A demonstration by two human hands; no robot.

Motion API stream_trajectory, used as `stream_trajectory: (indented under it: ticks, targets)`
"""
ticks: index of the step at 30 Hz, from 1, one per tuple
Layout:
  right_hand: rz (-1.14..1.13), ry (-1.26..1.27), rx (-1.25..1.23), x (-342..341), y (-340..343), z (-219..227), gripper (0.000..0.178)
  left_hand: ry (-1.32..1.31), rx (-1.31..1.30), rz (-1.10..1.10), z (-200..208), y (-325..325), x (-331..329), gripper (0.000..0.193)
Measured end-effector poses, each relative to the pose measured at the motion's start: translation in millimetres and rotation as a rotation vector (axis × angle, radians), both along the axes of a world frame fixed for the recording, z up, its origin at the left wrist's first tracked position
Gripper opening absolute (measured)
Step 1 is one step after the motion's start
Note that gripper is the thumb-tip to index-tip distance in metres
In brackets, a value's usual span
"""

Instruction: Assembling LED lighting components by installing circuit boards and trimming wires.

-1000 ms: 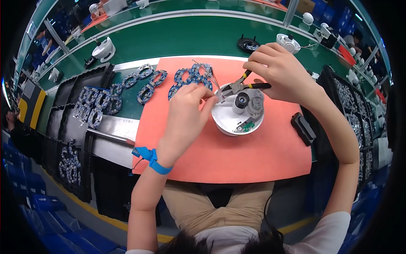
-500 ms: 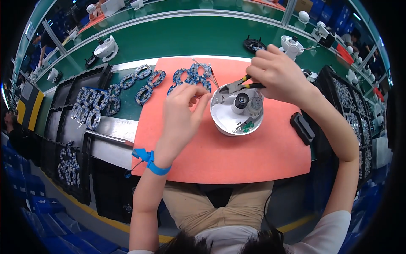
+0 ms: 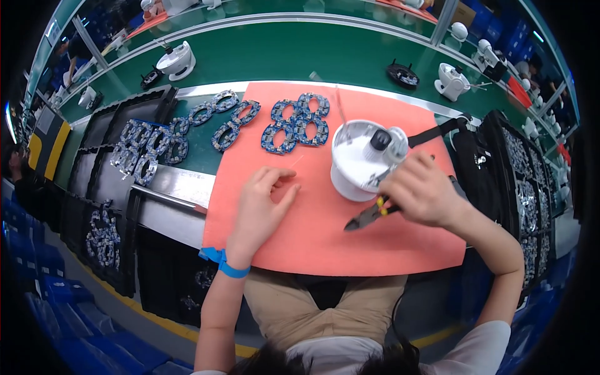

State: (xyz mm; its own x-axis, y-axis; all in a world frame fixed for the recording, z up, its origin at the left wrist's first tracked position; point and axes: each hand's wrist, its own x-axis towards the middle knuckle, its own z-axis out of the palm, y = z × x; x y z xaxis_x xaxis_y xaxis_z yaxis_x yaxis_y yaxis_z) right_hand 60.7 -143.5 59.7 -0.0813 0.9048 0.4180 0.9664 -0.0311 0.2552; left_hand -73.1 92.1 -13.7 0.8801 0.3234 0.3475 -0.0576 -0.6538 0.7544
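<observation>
My right hand [image 3: 425, 190] grips diagonal cutting pliers [image 3: 364, 219] with black-and-yellow handles. Their jaws point left, over the mat in front of a white round housing [image 3: 349, 181]. Inside this open housing stands a black lens barrel [image 3: 379, 141], with a clear round part [image 3: 396, 145] beside it; thin wires rise from its far left. My right fingers hide part of its near right side. My left hand [image 3: 265, 209], a blue band at its wrist, hovers left of the housing, its thumb apart from the curled fingers. A thin pale strip [image 3: 299, 160] shows just beyond the fingertips; whether they touch it is unclear.
Blue ring-shaped circuit boards [image 3: 279, 137] lie at the far left of the orange mat [image 3: 312, 244]. Black trays [image 3: 128, 219] with more boards stand at left, others [image 3: 524, 194] at right. White camera housings [image 3: 178, 61] and black parts stand on the green bench behind.
My right hand has brought the pliers down from the housing's far left rim to its near side. My left hand has drawn back toward me. The whole view has shifted slightly.
</observation>
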Motion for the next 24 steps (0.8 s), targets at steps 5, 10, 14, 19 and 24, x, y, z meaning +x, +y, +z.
stream_trajectory:
  ticks: [5,10,14,19,24]
  targets:
    - [-0.141,0.085,0.171,80,45,11,0.024,-0.073,0.039,0.032,-7,0,-1,0.013]
    - [-0.372,-0.046,0.287,199,99,-16,0.016,-0.064,0.062,0.001,-7,-1,-4,0.012]
    - [-0.604,-0.026,0.212,233,112,-37,0.021,-0.051,0.022,-0.009,-12,-1,-3,0.013]
    - [-0.39,0.101,0.293,189,90,-34,0.029,-0.049,0.063,-0.017,-11,-1,-2,0.013]
    - [-0.248,0.543,-0.408,102,61,-8,0.034,-0.016,0.147,0.014,-7,3,-8,0.014]
